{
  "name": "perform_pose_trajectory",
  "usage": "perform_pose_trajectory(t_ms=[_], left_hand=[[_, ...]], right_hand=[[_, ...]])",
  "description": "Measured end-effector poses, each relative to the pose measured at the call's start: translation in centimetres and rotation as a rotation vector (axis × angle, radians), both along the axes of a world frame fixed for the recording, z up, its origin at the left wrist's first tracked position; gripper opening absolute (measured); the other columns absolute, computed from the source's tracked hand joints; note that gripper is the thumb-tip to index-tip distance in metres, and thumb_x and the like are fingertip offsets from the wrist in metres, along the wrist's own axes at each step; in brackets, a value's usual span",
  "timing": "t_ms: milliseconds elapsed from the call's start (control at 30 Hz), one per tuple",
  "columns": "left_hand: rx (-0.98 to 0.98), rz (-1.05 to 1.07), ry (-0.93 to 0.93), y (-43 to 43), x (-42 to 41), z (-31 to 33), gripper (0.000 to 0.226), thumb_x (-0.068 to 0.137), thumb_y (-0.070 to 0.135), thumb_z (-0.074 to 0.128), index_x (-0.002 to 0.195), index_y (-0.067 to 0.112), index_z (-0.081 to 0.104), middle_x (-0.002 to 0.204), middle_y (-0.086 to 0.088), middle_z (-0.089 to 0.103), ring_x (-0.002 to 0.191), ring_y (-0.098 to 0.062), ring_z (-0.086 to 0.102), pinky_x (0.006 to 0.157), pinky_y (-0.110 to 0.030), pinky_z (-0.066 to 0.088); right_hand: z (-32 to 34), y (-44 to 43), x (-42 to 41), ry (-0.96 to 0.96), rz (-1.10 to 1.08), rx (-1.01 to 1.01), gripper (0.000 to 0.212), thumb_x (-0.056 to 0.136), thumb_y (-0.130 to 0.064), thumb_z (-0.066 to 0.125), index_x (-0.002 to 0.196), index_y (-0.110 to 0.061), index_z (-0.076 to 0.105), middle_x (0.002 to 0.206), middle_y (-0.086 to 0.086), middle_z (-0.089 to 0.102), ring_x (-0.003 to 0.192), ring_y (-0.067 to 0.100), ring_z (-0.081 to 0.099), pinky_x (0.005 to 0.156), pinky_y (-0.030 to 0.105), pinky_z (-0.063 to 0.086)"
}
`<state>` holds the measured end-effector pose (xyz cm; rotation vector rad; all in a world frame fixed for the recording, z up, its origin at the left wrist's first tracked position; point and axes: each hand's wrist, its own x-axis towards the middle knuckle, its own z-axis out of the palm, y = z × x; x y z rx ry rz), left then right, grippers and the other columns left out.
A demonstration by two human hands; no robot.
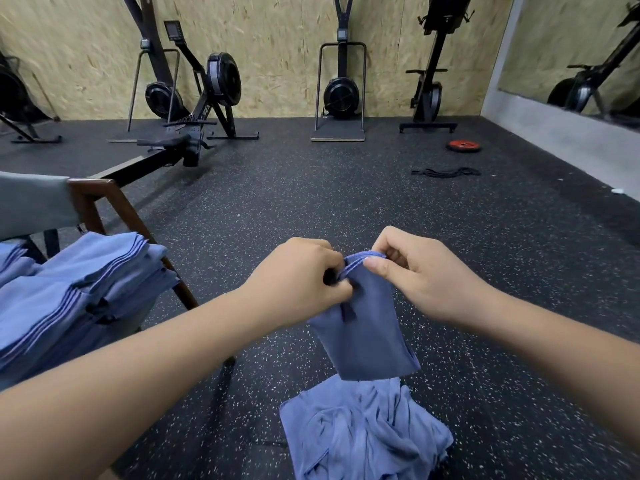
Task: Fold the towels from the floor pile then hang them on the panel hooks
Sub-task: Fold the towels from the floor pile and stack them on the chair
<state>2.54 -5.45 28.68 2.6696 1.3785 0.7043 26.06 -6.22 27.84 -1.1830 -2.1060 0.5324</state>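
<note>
Where the head view looks down at the speckled black floor (242, 209), the left hand (301, 275) and right hand (412, 271) meet near the middle, each pinching the doubled top edge of a blue towel (363, 327) between curled fingers and thumb. That towel hangs over the crumpled floor pile (363, 434) at the near edge. At near left, a stack of folded towels (79, 289) rests on a wooden chair (114, 209). Far right, a red weight plate (463, 146) and a black cord (446, 172) lie on the floor.
</note>
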Motion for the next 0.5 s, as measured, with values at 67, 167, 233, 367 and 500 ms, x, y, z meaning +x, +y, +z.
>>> perform_pose_trajectory(t_ms=[67,167,233,367,500], left_hand=[[-0.022,0.011,0.007,0.3,-0.6,0.4,0.028,0.080,0.049,0.048,0.068,0.028,0.061,0.070,0.008,0.057,0.068,-0.015,0.055,0.071,-0.037,0.052],[-0.038,0.032,0.006,0.8,-1.7,1.0,0.037,0.078,0.049,0.047,0.079,0.025,0.075,0.076,0.009,0.068,0.072,-0.011,0.062,0.076,-0.034,0.054],[-0.043,0.014,0.029,1.0,-2.3,1.2,0.034,0.076,0.047,0.052,0.082,0.026,0.078,0.078,0.011,0.070,0.073,-0.008,0.063,0.077,-0.032,0.055],[-0.043,-0.017,0.058,1.2,-2.9,1.6,0.020,0.075,0.038,0.064,0.085,0.026,0.076,0.076,0.011,0.069,0.071,-0.007,0.062,0.074,-0.030,0.053],[-0.050,-0.021,-0.034,1.5,-3.7,2.1,0.006,0.081,0.025,0.076,0.084,0.028,0.072,0.070,0.013,0.068,0.068,-0.007,0.064,0.066,-0.021,0.048]], right_hand=[[0.1,0.2,0.4,-0.015,-0.008,0.008,0.020,0.106,-0.032,0.065,0.089,-0.025,0.058,0.074,-0.003,0.062,0.066,0.007,0.048,0.066,0.031,0.041],[0.1,0.6,1.2,-0.041,-0.028,-0.005,0.018,0.106,-0.036,0.064,0.091,-0.026,0.058,0.077,-0.002,0.063,0.071,0.016,0.054,0.070,0.035,0.045],[0.0,0.7,1.4,-0.047,-0.020,-0.013,0.017,0.105,-0.037,0.064,0.092,-0.028,0.059,0.078,-0.005,0.063,0.071,0.016,0.055,0.071,0.038,0.047],[0.0,0.5,1.5,-0.044,-0.011,-0.013,0.016,0.106,-0.036,0.063,0.094,-0.027,0.060,0.079,-0.002,0.064,0.072,0.019,0.056,0.071,0.039,0.047],[0.3,0.7,1.9,-0.032,-0.024,-0.013,0.014,0.107,-0.035,0.062,0.096,-0.026,0.060,0.080,0.001,0.066,0.073,0.022,0.057,0.073,0.041,0.048]])
